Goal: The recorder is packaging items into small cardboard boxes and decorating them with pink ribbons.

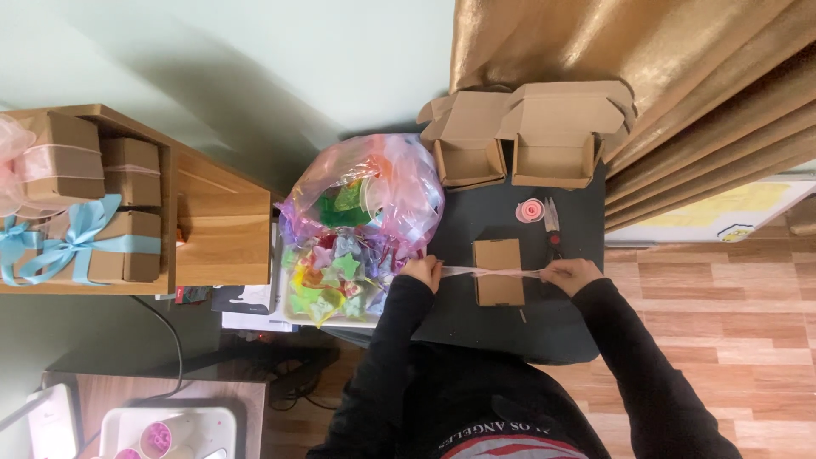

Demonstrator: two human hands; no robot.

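Observation:
A small closed cardboard box (498, 257) lies on a dark table (476, 212) in front of me. A thin pink ribbon (489, 273) is stretched flat across the box's lower half. My left hand (422, 271) pinches the ribbon's left end, beside a plastic bag. My right hand (568, 274) pinches the right end, just past the box's right edge. Both arms wear black sleeves.
A pink ribbon spool (530, 210) and scissors (552, 223) lie behind the box. Two open cardboard boxes (518, 136) stand at the table's back. A pink plastic bag (361, 204) of colourful stars sits left. A wooden shelf (217, 221) holds ribbon-tied boxes (81, 204). A gold curtain (680, 68) hangs right.

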